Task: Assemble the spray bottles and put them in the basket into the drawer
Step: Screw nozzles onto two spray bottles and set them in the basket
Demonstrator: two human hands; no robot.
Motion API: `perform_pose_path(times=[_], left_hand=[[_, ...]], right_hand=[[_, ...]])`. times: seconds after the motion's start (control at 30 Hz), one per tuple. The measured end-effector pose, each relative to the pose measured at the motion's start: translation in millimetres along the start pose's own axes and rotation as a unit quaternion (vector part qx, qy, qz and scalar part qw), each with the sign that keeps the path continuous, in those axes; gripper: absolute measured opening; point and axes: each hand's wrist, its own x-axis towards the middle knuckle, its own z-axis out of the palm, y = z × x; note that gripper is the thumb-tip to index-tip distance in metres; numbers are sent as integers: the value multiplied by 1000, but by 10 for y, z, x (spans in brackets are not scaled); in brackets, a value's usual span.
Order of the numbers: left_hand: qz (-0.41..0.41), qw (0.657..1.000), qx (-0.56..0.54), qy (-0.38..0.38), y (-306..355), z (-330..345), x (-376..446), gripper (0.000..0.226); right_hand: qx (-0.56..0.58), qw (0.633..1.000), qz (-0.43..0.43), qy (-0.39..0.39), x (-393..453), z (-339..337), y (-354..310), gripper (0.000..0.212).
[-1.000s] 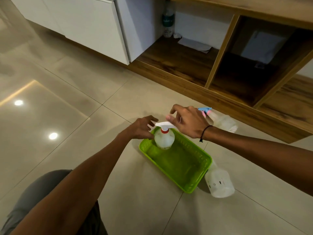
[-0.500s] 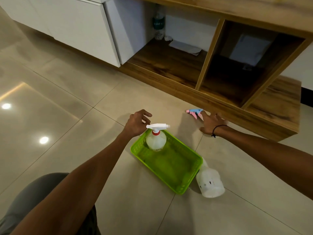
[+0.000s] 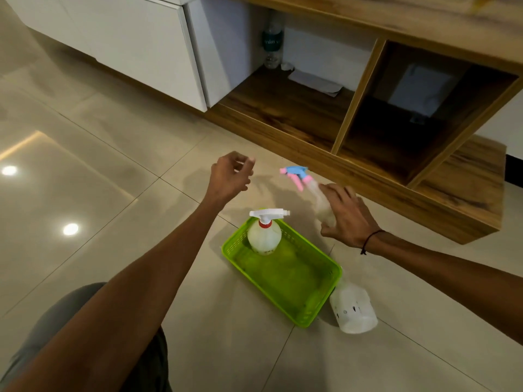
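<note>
A green basket (image 3: 319, 312) lies on the tiled floor. In its far corner a clear spray bottle with a white trigger head and red collar (image 3: 264, 236) stands upright. My right hand (image 3: 348, 219) grips a second clear bottle with a blue and pink trigger head (image 3: 300, 175), held tilted above the floor just beyond the basket. My left hand (image 3: 230, 176) hovers empty to the left of that trigger head, fingers loosely curled and apart. A third clear bottle without a head (image 3: 353, 309) lies on the floor against the basket's near right corner.
A low wooden cabinet (image 3: 368, 176) with open compartments runs across the back. A white drawer front (image 3: 135, 43) stands at its left. A water bottle (image 3: 272, 43) and folded paper (image 3: 314, 82) sit in the left compartment. My knee (image 3: 79, 329) is at lower left.
My right hand closed on the blue-headed bottle and lifted it off the floor toward the basket. My left hand rose away from the basket's corner.
</note>
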Motion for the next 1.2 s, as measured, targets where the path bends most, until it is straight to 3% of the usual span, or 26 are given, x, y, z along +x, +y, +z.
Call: perform_pose_path(times=[0.07, 0.17, 0.23, 0.3, 0.4, 0.5, 0.53, 0.63, 0.67, 0.73, 0.8, 0.87, 0.93, 0.97, 1.0, 1.03, 1.07, 1.1, 1.13, 1.17, 1.2], left_hand=[[-20, 999, -14, -43, 184, 1, 41, 51], [-15, 990, 26, -141, 368, 77, 40, 60], [33, 985, 90, -147, 414, 162, -6, 60], [82, 981, 143, -106, 414, 228, -36, 61], [117, 978, 152, -87, 395, 240, -39, 62], [151, 972, 153, -93, 389, 191, -41, 59], [156, 972, 149, -93, 382, 179, -38, 58], [154, 976, 141, -70, 405, 188, -27, 57], [149, 976, 145, -65, 422, 199, -19, 56], [135, 977, 154, -64, 440, 209, -19, 54], [105, 982, 141, -65, 456, 179, -33, 52], [86, 987, 118, -72, 472, 141, -58, 53], [88, 987, 117, -68, 486, 131, -82, 54], [98, 986, 124, -59, 492, 132, -90, 55], [108, 984, 132, -49, 491, 133, -84, 55], [111, 983, 138, -43, 485, 131, -82, 55], [110, 984, 137, -42, 481, 127, -88, 55], [105, 984, 134, -45, 484, 127, -97, 55], [100, 985, 132, -46, 489, 122, -102, 55], [92, 986, 130, -48, 486, 112, -104, 56], [85, 987, 126, -53, 480, 100, -108, 56]], right_hand=[[-69, 990, -100, 74, 18, -142, -86, 103], [-157, 955, -210, 138, 101, -312, -177, 93], [-175, 937, -258, 157, 150, -422, -212, 88], [-139, 938, -274, 160, 164, -525, -201, 87], [63, 959, -239, 137, 138, -639, -167, 93], [273, 953, -116, 65, 123, -679, -226, 97], [359, 930, -73, 27, 128, -685, -239, 91], [619, 781, 66, -52, 172, -722, -249, 67], [621, 779, 79, -32, 182, -737, -261, 71], [496, 866, 41, 50, 156, -745, -261, 86], [345, 925, -69, 143, 99, -740, -239, 99], [231, 941, -146, 200, 82, -673, -168, 102], [249, 943, -127, 183, 95, -628, -191, 90], [360, 923, -64, 120, 96, -678, -254, 82], [490, 871, 5, 25, 110, -722, -309, 78], [626, 767, 109, -87, 129, -751, -329, 80], [674, 708, 162, -139, 142, -776, -343, 84], [673, 707, 170, -137, 136, -808, -392, 88], [628, 761, 143, -76, 120, -811, -414, 90], [539, 839, 72, 12, 90, -800, -411, 91], [397, 912, -16, 100, 49, -779, -381, 93]])
